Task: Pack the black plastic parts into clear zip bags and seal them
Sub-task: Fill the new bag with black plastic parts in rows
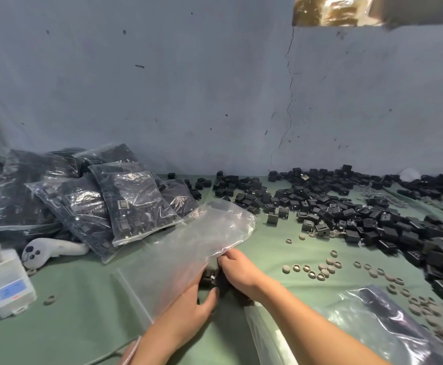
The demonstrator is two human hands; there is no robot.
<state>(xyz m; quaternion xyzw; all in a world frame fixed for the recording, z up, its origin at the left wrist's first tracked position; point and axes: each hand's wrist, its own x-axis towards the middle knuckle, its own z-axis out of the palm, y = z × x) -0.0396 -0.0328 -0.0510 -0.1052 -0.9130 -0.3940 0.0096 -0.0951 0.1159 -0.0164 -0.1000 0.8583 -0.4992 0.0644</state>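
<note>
A clear zip bag (pixel 209 241) lies slanted across the middle of the green table, its mouth towards me. My left hand (pixel 196 304) grips the bag's mouth edge, thumb curled up beside it. My right hand (pixel 237 270) pinches a few black plastic parts (pixel 211 276) right at the bag's opening, its fingers partly hidden behind the plastic. A large loose heap of black plastic parts (pixel 360 209) covers the table's right side. Several filled clear bags (pixel 125 201) are stacked at the left.
Small grey rings and caps (pixel 320 268) lie scattered right of my hands. A white controller (pixel 46 250) and a white box-shaped device (pixel 9 283) sit at the left. Another clear bag (pixel 373 330) lies at the lower right. A blue-grey wall (pixel 215 88) stands behind the table.
</note>
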